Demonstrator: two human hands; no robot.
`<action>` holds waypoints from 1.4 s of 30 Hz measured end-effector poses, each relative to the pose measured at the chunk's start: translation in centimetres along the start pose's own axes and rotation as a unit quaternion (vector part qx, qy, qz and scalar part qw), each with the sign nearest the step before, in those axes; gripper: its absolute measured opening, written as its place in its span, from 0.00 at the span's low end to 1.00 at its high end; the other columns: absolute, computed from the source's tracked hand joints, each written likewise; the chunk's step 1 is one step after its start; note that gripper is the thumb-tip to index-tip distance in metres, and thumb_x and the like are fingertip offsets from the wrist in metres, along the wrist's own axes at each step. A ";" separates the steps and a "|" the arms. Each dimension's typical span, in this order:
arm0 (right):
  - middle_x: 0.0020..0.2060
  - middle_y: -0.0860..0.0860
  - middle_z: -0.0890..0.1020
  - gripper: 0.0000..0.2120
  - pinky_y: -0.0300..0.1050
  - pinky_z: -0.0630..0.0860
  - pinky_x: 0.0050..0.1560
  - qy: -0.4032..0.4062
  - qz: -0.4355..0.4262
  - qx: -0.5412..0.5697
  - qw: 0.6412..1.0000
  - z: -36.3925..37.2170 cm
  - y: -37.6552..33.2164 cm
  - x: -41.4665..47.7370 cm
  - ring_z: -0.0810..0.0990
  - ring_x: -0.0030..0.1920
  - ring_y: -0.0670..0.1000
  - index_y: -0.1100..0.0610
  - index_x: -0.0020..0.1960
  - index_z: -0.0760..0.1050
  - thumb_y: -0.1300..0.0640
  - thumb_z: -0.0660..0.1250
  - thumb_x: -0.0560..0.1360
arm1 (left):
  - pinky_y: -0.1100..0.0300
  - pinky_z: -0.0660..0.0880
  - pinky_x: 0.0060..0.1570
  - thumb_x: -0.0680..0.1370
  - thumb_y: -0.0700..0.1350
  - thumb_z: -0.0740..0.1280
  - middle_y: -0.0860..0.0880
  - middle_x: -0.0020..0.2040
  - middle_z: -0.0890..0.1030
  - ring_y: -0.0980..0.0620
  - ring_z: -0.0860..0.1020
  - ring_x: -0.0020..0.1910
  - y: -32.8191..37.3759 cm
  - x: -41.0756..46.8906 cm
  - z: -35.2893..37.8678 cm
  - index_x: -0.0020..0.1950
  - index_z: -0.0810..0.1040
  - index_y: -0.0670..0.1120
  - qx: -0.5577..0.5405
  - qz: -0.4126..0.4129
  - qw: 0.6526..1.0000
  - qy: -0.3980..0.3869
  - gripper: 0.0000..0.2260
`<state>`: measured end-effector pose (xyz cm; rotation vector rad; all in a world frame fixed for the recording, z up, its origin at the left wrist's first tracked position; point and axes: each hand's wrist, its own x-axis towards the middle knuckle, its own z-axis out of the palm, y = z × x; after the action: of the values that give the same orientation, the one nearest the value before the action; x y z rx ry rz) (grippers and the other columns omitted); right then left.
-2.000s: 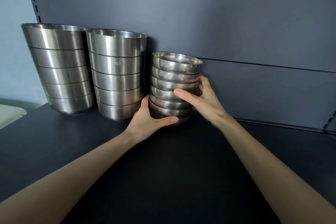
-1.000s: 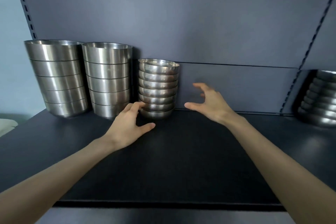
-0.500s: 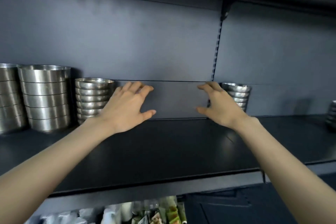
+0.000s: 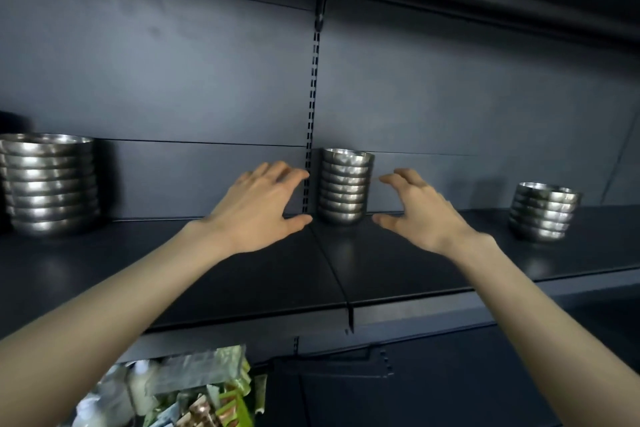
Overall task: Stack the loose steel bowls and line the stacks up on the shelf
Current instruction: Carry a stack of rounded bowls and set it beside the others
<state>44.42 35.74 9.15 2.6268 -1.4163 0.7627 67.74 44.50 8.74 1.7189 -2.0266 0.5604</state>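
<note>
A stack of small steel bowls point(image 4: 344, 185) stands against the back panel in the middle of the dark shelf point(image 4: 263, 274). My left hand point(image 4: 258, 210) hovers just left of it, fingers spread, holding nothing. On the stack's right side my right hand point(image 4: 420, 215) is open too, a short gap away. A second small stack point(image 4: 542, 211) stands further right. At the far left edge a wider stack of steel bowls point(image 4: 50, 184) stands against the back.
A slotted upright point(image 4: 313, 107) runs down the back panel just left of the middle stack. A seam point(image 4: 334, 274) splits the shelf boards below it. Packaged goods point(image 4: 194, 388) sit on a lower level at bottom left. Another shelf overhangs above.
Both hands let go of the left stack and moved right along the shelf. The view swung right with them, and my hands now flank the middle stack.
</note>
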 end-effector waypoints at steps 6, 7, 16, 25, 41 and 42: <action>0.74 0.51 0.60 0.32 0.54 0.68 0.65 -0.016 -0.013 0.024 1.000 2.7 5.7 4.1 0.67 0.70 0.58 0.50 0.75 0.60 0.46 0.68 0.75 | 0.53 0.64 0.65 0.76 0.61 0.64 0.49 0.70 0.67 0.48 0.66 0.69 0.9 5.2 5.3 0.75 0.59 0.50 -0.025 -0.030 0.999 -0.008 0.32; 0.74 0.51 0.60 0.33 0.54 0.68 0.66 -0.024 -0.013 0.031 0.999 3.2 6.6 5.0 0.67 0.70 0.58 0.51 0.75 0.60 0.46 0.69 0.75 | 0.53 0.65 0.65 0.76 0.61 0.64 0.49 0.71 0.67 0.48 0.66 0.69 0.9 6.2 6.1 0.75 0.59 0.50 -0.038 -0.039 0.998 -0.012 0.32; 0.73 0.52 0.64 0.36 0.52 0.67 0.68 -0.073 -0.011 0.135 0.988 8.6 13.5 12.6 0.66 0.71 0.55 0.54 0.75 0.61 0.45 0.71 0.73 | 0.48 0.67 0.67 0.72 0.62 0.68 0.47 0.72 0.67 0.47 0.66 0.71 0.4 13.5 12.8 0.75 0.59 0.47 -0.141 -0.127 0.982 -0.011 0.37; 0.72 0.51 0.66 0.48 0.39 0.63 0.61 -0.158 -0.046 0.283 0.945 14.6 17.6 18.6 0.66 0.71 0.51 0.54 0.77 0.54 0.42 0.76 0.66 | 0.61 0.65 0.62 0.61 0.69 0.68 0.52 0.69 0.66 0.54 0.66 0.69 0.1 17.3 18.4 0.76 0.54 0.48 -0.299 -0.273 0.913 0.055 0.50; 0.54 0.31 0.70 0.58 0.30 0.68 0.54 -0.214 -0.077 0.449 0.864 19.9 17.8 21.5 0.71 0.54 0.30 0.49 0.75 0.51 0.40 0.81 0.55 | 0.75 0.74 0.38 0.63 0.58 0.73 0.61 0.57 0.72 0.73 0.76 0.48 -0.1 19.6 21.3 0.73 0.58 0.49 -0.456 -0.303 0.834 0.072 0.43; 0.54 0.30 0.70 0.60 0.29 0.68 0.53 -0.213 -0.075 0.451 0.864 20.0 17.8 21.6 0.70 0.54 0.30 0.48 0.75 0.51 0.39 0.81 0.53 | 0.74 0.75 0.38 0.63 0.59 0.73 0.61 0.57 0.73 0.72 0.76 0.49 -0.1 19.6 21.4 0.72 0.59 0.49 -0.457 -0.304 0.833 0.070 0.42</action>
<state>47.92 3.34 -1.79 3.7656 -1.0259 1.0679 63.78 16.56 1.94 1.4694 -1.1661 -0.4364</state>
